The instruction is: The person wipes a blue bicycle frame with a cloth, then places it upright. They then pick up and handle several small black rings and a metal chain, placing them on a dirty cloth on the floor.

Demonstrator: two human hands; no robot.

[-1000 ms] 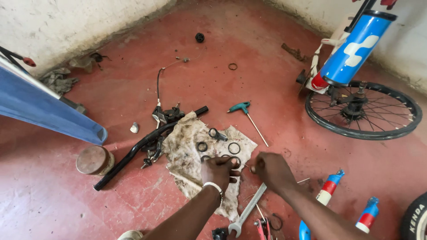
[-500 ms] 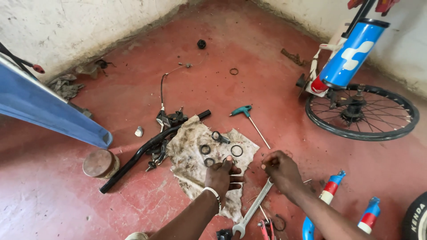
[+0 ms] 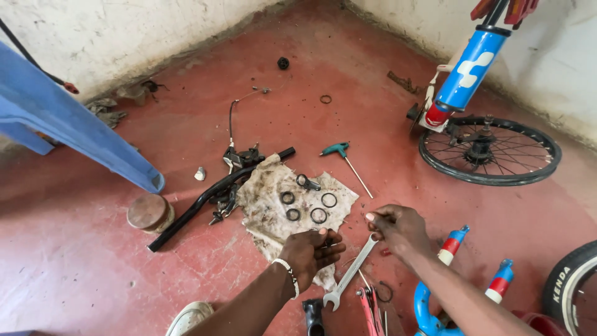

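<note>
Resting on the near edge of the stained, crumpled grey rag (image 3: 273, 211), which lies spread on the red concrete floor (image 3: 93, 267), the left hand (image 3: 309, 250) has its fingers (image 3: 329, 247) curled around a small dark part that is mostly hidden, so its kind cannot be told. Just right of the rag, the right hand (image 3: 398, 227) hovers with its fingers (image 3: 375, 217) pinched together on something too small to make out. Several black rubber rings (image 3: 318, 215) lie on the rag beyond the left hand. A long silver open-ended spanner (image 3: 350, 274) lies on the floor just off the rag's right edge, between the two hands. Left of the rag lies a black curved handlebar (image 3: 211, 194); beyond the rag's far right corner lies a green-handled T-shaped key (image 3: 341, 151).
</note>
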